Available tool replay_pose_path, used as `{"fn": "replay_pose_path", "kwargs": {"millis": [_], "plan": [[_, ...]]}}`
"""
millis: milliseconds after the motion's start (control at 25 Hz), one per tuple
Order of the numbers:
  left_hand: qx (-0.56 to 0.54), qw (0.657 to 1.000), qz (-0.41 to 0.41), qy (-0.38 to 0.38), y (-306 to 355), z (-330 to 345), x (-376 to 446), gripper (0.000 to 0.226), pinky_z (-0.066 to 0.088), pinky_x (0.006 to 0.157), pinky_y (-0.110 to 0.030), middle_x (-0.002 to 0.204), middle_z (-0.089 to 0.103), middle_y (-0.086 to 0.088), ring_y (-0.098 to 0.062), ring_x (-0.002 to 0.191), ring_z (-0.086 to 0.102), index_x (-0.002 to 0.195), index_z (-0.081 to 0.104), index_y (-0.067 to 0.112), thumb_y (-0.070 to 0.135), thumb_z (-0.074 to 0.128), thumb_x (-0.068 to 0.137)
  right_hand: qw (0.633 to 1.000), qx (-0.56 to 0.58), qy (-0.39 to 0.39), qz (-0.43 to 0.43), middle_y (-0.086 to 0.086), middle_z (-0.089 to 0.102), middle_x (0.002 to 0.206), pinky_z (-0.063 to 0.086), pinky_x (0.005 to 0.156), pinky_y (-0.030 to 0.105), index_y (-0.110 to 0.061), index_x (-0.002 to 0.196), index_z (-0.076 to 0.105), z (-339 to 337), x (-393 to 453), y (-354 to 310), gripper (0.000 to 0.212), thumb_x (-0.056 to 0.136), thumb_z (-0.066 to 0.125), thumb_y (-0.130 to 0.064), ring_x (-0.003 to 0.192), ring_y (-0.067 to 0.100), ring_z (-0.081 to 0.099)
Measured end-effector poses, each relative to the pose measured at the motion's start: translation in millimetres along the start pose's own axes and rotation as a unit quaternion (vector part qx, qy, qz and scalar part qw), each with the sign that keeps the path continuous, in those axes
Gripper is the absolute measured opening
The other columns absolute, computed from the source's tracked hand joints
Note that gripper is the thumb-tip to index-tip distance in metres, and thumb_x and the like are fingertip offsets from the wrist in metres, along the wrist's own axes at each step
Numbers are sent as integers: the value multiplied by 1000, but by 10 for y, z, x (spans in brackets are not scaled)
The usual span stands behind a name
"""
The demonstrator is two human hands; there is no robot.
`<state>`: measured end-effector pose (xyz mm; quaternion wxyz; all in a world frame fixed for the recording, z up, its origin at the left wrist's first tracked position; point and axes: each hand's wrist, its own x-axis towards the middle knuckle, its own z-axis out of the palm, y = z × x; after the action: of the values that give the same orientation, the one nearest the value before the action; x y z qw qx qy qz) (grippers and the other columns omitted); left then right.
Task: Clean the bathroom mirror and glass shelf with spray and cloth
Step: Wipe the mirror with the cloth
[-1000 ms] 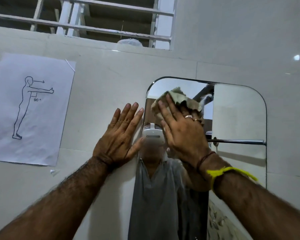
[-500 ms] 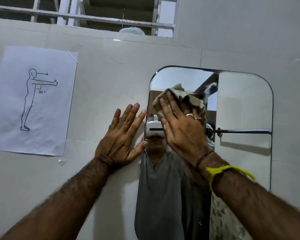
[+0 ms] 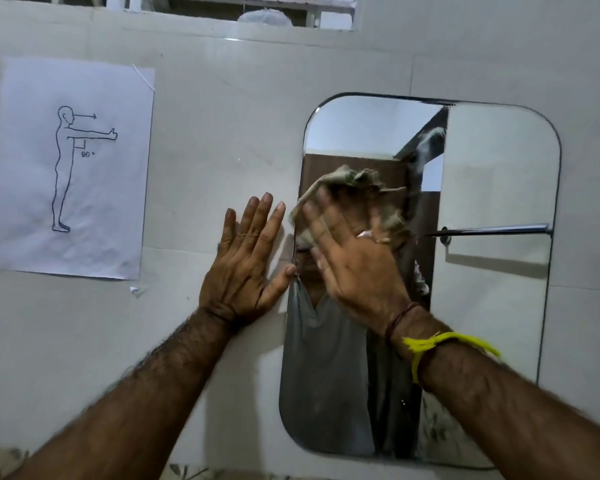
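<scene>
Cloth (image 3: 352, 199) is under my right hand (image 3: 355, 261), and I press it flat on the mirror (image 3: 492, 188) near the left side, about halfway up. My fingers are out straight on top of the cloth, not curled round it. The cloth is bunched up and sticks out above my fingertips.

My left hand (image 3: 246, 268) holds nothing. It lies flat on the wall (image 3: 222, 116) just beside the mirror, fingers spread, and my thumb touches the mirror's left edge.

I think I am in the middle of wiping the glass. The right half of the mirror looks like it has not had the cloth on it yet, but I cannot be sure.

What could go wrong? The cloth could slip out from under my flat hand, because I only push on it. Then my bare palm would rub the glass and leave marks. My left thumb on the edge could leave a smudge too. If I push too hard, the mirror might shift on the wall.

A sheet of paper (image 3: 73, 168) with a drawn standing figure is stuck on the wall to the left.

Some things I cannot see. No spray bottle is in view, and no glass shelf. The mirror's lower right corner hides behind my right arm. My right hand looks blurry, so the rings and fingertips are hard to make out. A metal bar (image 3: 492, 230) shows in the mirror, but what holds it I cannot tell.
</scene>
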<state>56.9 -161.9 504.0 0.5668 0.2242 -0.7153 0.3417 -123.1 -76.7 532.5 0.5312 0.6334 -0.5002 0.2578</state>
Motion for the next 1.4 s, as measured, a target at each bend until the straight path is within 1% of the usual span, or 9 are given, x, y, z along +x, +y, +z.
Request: {"fn": "replay_pose_path", "kwargs": {"millis": [120,240,440,640,760,840,960,1080,1400], "plan": [[-9,1000,-18,-6,16,-2,-131,72,11,123,-57,163,17,-18,-32,153,13,154,21,3,48,29,98,987,-11,-110,-119,7,23,164,28,115,52,-25,158,-2,-10,-510,-64,59,105,20,-38,143,30,35],[-3,1000,10,-12,36,8,-243,71,14,123,-57,162,21,-18,-33,152,18,153,20,3,49,28,99,997,8,-80,-14,4,37,157,44,103,48,-29,158,4,-35,-453,66,58,104,23,-40,126,33,52],[-22,999,-35,-11,77,10,-340,71,10,124,-54,162,20,-18,-33,152,16,153,23,1,48,28,99,999,1,-23,30,3,-4,166,22,115,60,-24,159,2,127,-223,-150,62,103,26,-37,140,34,40],[1,999,12,-40,142,64,-735,74,13,123,-54,161,20,-17,-34,151,19,152,22,1,50,32,98,995,36,-89,-21,3,29,161,47,98,46,-29,158,3,111,-676,-206,60,104,25,-37,115,32,59],[-1,999,5,-35,138,70,-695,74,13,124,-52,161,21,-17,-34,151,20,152,22,1,50,33,98,992,32,-16,121,5,15,166,29,114,54,-23,158,13,88,-362,-175,59,103,28,-36,139,30,43],[-16,999,-9,-38,145,69,-728,74,12,124,-52,161,20,-18,-34,151,19,152,21,0,49,33,98,997,18,-14,76,5,6,167,14,119,59,-21,159,11,134,-424,-349,60,103,27,-36,148,28,29],[-32,998,-26,-54,166,47,-810,77,8,124,-53,162,16,-17,-34,152,16,153,18,0,51,32,97,994,25,-92,-49,5,23,164,31,112,55,-25,159,2,149,-876,-484,63,103,30,-35,139,33,41],[-29,997,-25,-69,163,43,-859,80,6,124,-53,163,15,-16,-32,153,13,153,19,1,52,35,95,997,9,-73,9,5,42,154,38,101,46,-27,159,6,105,-786,-348,64,102,34,-36,124,32,53],[-45,993,-71,-89,236,-9,-833,76,3,125,-52,165,10,-14,-31,154,5,155,15,3,45,37,96,999,15,-19,23,6,18,165,33,112,51,-20,158,13,172,-299,-458,62,102,34,-34,123,36,54]]}}
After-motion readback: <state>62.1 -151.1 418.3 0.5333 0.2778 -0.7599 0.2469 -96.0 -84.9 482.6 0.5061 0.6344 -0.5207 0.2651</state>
